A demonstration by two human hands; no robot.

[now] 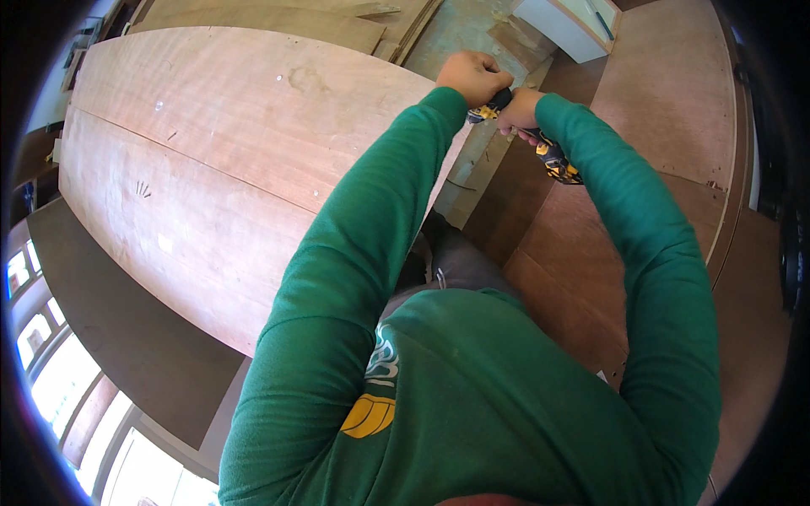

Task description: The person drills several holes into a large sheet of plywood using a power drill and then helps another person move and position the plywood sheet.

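Note:
A yellow-and-black cordless drill (557,163) is gripped by its handle in my right hand (523,110). The battery end points back toward my right forearm, and the head lies between my two hands. My left hand (474,78) is closed just above the drill's head, its fingers curled in. Whatever those fingers pinch, if anything, is too small or hidden to see. Both hands are beyond the right edge of a large pale plywood panel (228,110). Several loose screws (143,189) lie together on the panel's left part.
To the right are reddish-brown wooden boards (666,93) with a raised edge. A white box-like piece (567,25) stands at the far right, with a thin dark tool on it. More plywood sheets (278,17) lie behind the panel. A dark curved sheet (126,312) is at the left.

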